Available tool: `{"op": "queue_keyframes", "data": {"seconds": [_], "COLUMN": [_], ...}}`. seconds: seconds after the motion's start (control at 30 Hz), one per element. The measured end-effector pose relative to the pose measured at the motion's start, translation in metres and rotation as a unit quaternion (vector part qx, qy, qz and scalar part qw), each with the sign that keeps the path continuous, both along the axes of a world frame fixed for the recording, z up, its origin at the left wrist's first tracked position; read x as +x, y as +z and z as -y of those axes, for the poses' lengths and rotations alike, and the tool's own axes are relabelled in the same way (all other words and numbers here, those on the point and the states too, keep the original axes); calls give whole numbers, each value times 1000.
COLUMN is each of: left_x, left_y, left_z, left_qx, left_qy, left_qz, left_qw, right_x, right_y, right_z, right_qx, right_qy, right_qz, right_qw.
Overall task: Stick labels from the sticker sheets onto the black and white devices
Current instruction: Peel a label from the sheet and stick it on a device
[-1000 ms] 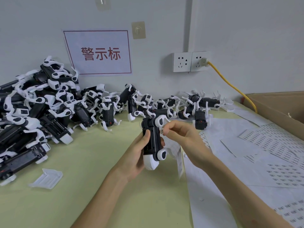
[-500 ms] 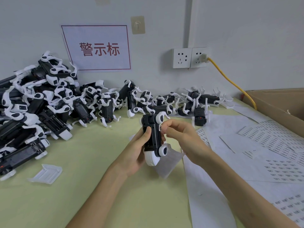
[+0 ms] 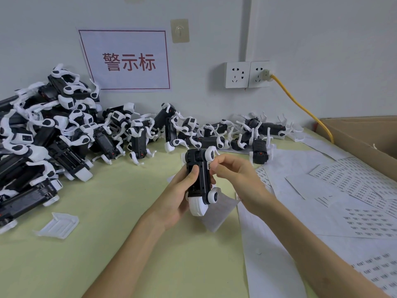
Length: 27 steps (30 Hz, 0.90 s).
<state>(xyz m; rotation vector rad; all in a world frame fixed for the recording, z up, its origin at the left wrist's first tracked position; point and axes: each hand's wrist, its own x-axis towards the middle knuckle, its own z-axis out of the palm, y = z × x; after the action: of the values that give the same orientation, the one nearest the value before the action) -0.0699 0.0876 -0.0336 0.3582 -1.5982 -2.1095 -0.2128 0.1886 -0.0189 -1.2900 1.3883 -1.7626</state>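
The black and white device (image 3: 198,179) is hovering just above the table (image 3: 107,211) in front of the person, its long axis running away from them, with the white rounded end pointing back toward the person and the black end toward the wall (image 3: 322,50). The left hand (image 3: 178,196) is gripping it, fingers wrapped round, thumb on the black face. The right hand (image 3: 236,177) is pinching a small white label (image 3: 208,165) against its upper right edge. Sticker sheets (image 3: 354,183) are lying to the right.

Even, soft light; faint shadows; edges bowed (wide-angle); labels perhaps blurred.
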Motion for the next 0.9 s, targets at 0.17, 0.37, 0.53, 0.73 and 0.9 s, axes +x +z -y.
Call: {"op": "queue_keyframes", "data": {"seconds": [0.17, 0.37, 0.53, 0.73, 0.9], "left_x": [0, -1, -1, -1, -1], "left_y": [-1, -1, -1, -1, -1], "left_z": [1, 0, 0, 1, 0], "left_qx": [-14, -8, -13, -10, -8], "left_qy": [5, 9, 10, 13, 10], "left_qz": [4, -6, -1, -4, -8], "left_qw": [1000, 1000, 1000, 1000, 1000], "right_x": [2, 3, 3, 3, 3], "right_y": [-1, -3, -4, -4, -4], "right_z": [1, 3, 3, 4, 4], "right_qx": [-8, -16, -20, -18, -18], "right_qy": [-20, -34, -36, -44, -49], "right_qz": [3, 2, 1, -1, -8], "right_qw": [1000, 999, 999, 999, 999]}}
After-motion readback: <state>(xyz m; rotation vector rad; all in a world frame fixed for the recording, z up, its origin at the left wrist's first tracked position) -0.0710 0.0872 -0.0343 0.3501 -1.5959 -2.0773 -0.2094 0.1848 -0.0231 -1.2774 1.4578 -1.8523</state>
